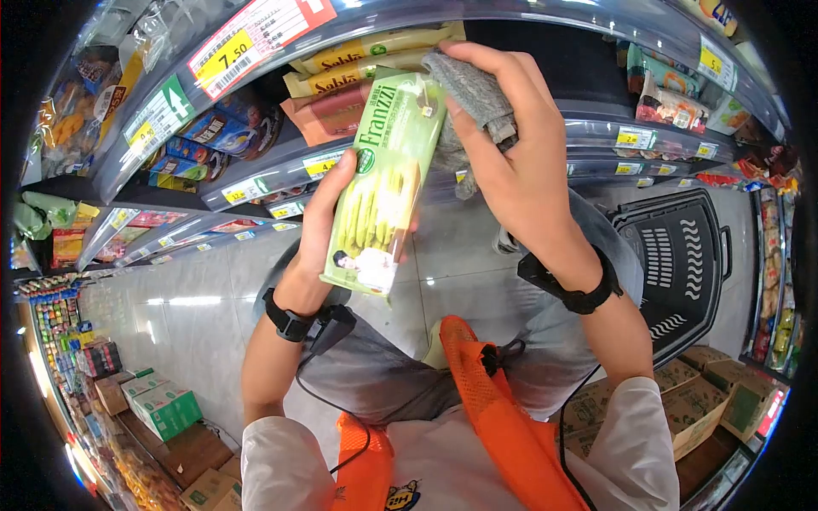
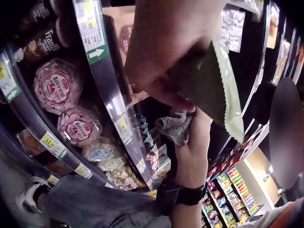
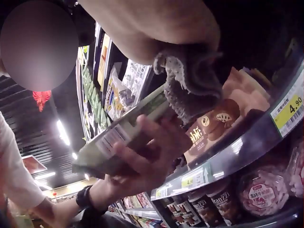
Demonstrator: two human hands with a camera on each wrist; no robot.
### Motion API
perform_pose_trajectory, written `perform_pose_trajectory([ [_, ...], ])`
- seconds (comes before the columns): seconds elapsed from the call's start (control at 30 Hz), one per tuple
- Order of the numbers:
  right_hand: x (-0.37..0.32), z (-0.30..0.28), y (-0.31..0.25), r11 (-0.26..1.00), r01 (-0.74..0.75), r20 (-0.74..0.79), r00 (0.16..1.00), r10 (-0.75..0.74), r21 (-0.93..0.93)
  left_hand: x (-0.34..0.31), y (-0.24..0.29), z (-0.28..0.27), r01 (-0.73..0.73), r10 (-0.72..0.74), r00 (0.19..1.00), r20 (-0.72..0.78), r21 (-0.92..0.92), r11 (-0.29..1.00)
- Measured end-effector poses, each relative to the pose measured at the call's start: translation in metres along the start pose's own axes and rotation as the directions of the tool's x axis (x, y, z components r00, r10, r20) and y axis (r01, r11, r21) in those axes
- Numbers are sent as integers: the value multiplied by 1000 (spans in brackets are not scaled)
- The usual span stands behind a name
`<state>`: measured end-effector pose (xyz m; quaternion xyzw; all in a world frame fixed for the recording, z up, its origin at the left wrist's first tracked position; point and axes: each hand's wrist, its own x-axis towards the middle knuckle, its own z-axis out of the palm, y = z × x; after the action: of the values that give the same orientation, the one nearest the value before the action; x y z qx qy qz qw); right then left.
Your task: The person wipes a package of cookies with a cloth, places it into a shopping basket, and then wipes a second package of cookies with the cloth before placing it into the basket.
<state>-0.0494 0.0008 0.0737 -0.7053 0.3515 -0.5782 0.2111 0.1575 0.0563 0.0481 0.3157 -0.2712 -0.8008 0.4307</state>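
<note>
Mid-frame, left hand clamped round green Franzzi biscuit pack, right hand curled tight on grey cloth at pack's top, upper centre

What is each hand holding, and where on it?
The left hand grips the green Franzzi box round its lower half; the right hand holds a bunched grey cloth at the box's top.

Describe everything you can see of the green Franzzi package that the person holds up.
The Franzzi package is long, flat and light green, seemingly a glossy plastic wrapper with a crimped end. It carries white lettering, pictured biscuit sticks and a small figure near its lower end. It is tilted, upper end toward the shelf. The left hand grips its side; the right hand, holding a grey cloth, touches its upper end.
</note>
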Motion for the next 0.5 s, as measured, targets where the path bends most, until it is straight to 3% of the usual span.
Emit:
perform_pose_trajectory([
  [0.07, 0, 0, -1, 1000, 6, -3, 1000, -6, 24, 0, 0, 1, -22, 19, 999, -35, -82, 996],
  [0.17, 0, 4, -2, 999, 9, -57, 998, -7, 34, 5, -3, 3, -164, 180, 978, -104, 148, 975],
  [0.23, -2, 4, 0, 998, 55, 4, 998, -55, 4, 6, -3, 9, -205, 234, 962, -141, 191, 960],
  [0.33, -7, 4, -5, 983, 166, 123, 980, -157, -73, 5, -5, 4, -252, 263, 964, -26, 206, 946],
  [0.43, -19, 15, -7, 961, 274, 233, 936, -262, -20, -2, -3, 11, -77, 158, 936, -313, 254, 964],
  [0.5, -30, 26, -12, 915, 403, 267, 884, -383, -23, 4, -14, -14, -197, 222, 952, -210, 131, 972],
])
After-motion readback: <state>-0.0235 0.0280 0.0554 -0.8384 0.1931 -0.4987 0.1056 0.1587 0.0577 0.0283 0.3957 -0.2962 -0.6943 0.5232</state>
